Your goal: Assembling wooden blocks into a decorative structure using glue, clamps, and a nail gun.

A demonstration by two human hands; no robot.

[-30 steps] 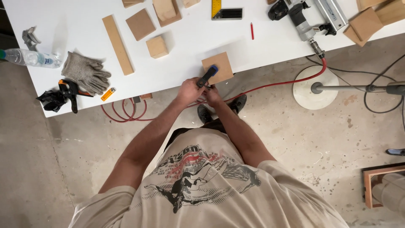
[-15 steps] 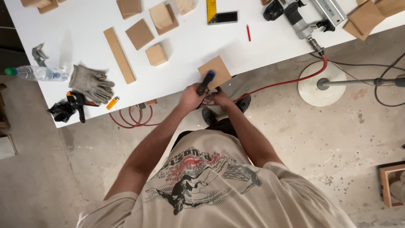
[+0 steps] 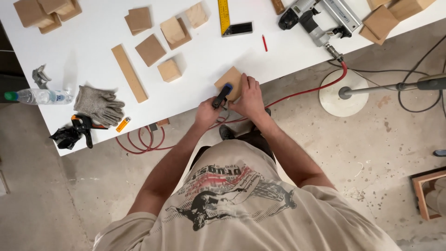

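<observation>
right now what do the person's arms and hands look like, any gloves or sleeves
Both hands are bare: no gloves, rings or watch show on the left hand or the right hand. The arms are uncovered up to short beige sleeves of a t-shirt with a dark and red print. A grey pair of gloves lies unworn on the table.

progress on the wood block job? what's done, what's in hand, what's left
Done: nothing is visibly finished; no assembled piece shows.
In hand: at the table edge, the right hand presses a square wood block flat while the left hand holds a black tool with a blue tip against it.
Left: several loose wood blocks, a long strip and the nail gun lie untouched.
</observation>
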